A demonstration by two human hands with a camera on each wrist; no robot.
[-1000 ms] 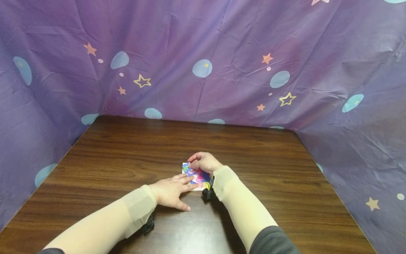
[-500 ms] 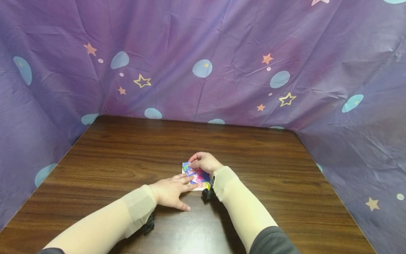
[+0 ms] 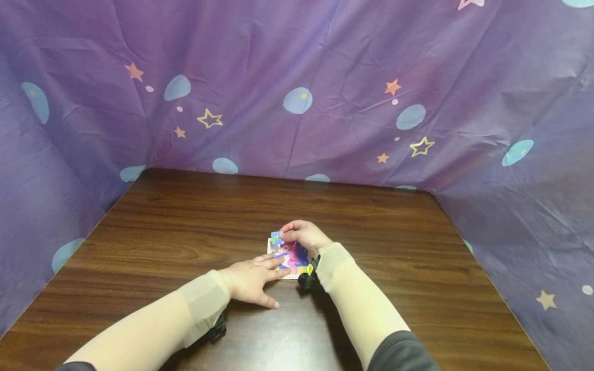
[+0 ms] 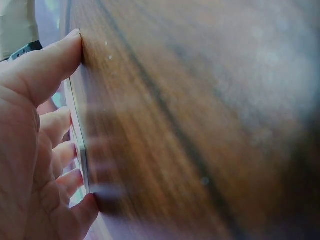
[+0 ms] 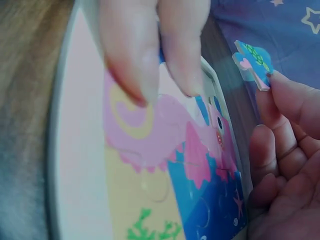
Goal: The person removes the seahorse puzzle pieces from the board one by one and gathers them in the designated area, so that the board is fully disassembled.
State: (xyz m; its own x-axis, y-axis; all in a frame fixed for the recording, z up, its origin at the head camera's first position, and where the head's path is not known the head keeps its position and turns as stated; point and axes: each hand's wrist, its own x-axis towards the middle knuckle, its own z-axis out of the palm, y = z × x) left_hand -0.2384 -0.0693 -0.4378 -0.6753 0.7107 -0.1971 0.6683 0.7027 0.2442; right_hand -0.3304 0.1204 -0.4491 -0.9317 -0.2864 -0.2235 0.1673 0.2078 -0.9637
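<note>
A small jigsaw puzzle (image 3: 300, 257) with a pink sea creature on blue and yellow lies in a pale-edged tray (image 5: 80, 150). My right hand (image 3: 305, 236) pinches a blue puzzle piece (image 5: 254, 62) between thumb and fingertips. In the right wrist view this piece is raised off the tray and shows green and a bit of pink. My left hand (image 3: 252, 281) lies spread, its fingertips resting on the puzzle's left part. The left wrist view shows that hand's fingers (image 4: 62, 155) along the tray's edge. The left fingers cover part of the picture.
A brown wood-grain table (image 3: 195, 221) extends around the puzzle. Purple cloth (image 3: 260, 67) with stars and blue spots hangs behind and at both sides. A black wrist camera (image 3: 306, 281) sits close to the puzzle's lower right corner.
My right hand has lifted the upper-left puzzle piece out of the tray and shifted slightly right. My left hand has stayed in place on the puzzle.
</note>
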